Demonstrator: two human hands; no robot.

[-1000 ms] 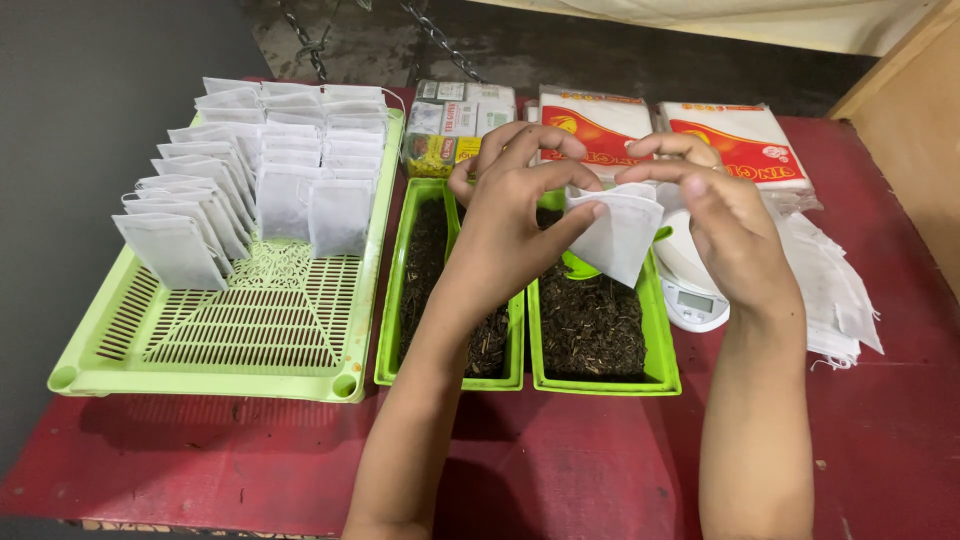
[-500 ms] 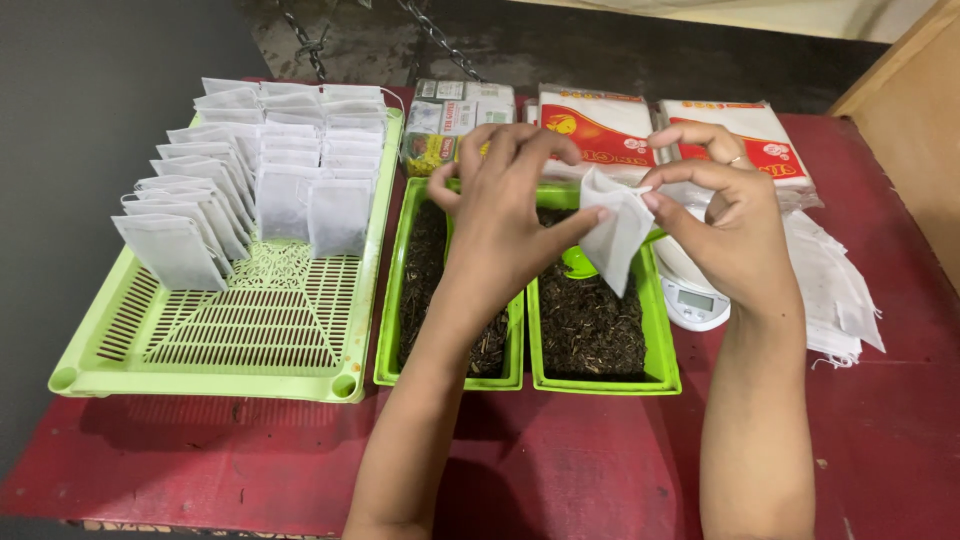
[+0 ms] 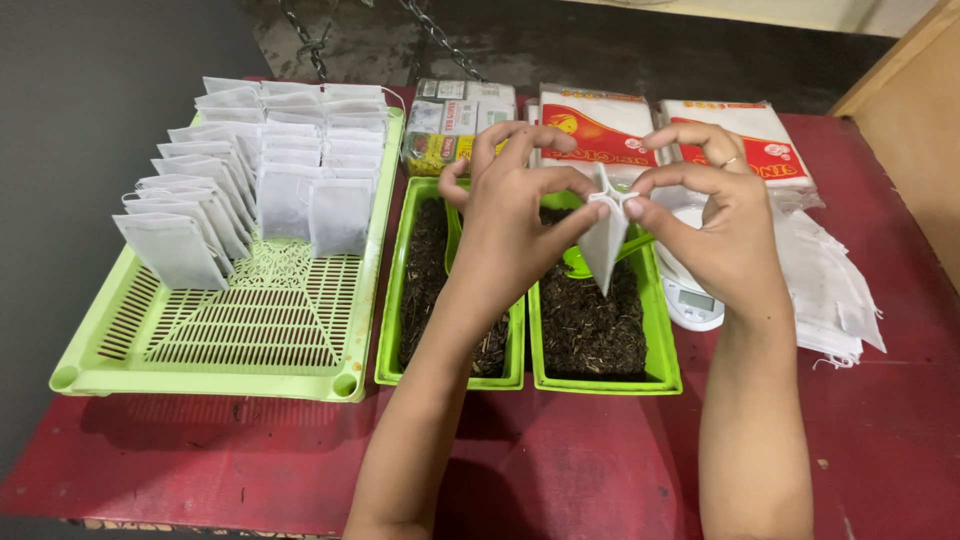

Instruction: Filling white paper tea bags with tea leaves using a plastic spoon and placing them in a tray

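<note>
**Both hands pinch a small white bag open above the tray of dark leaves**

Two narrow green trays sit side by side at the middle of the red table [image 3: 600, 470]. The left green tray [image 3: 392, 300] and the right green tray [image 3: 655, 330] both hold dark, loose dried leaf matter; a green scoop [image 3: 580, 262] lies in the right one. Toward the table's left edge, a wide slotted green basket [image 3: 240, 330] carries rows of filled white pouches [image 3: 300, 180] standing upright across its far half, its near half bare.

The white filter bag [image 3: 606, 238] hangs above the right green tray, its long axis near vertical, mouth up and lower end pointing down at the leaves. The left hand [image 3: 510, 215] pinches the bag's top edge between thumb and forefinger; the right hand [image 3: 735, 235] pinches the same edge from the other side, other fingers curled loosely.

A small white scale [image 3: 690, 295] stands just beside the right tray, partly behind the right hand. A pile of flat empty bags [image 3: 835, 290] lies near the right edge, with printed packets [image 3: 600, 125] along the far edge.
</note>
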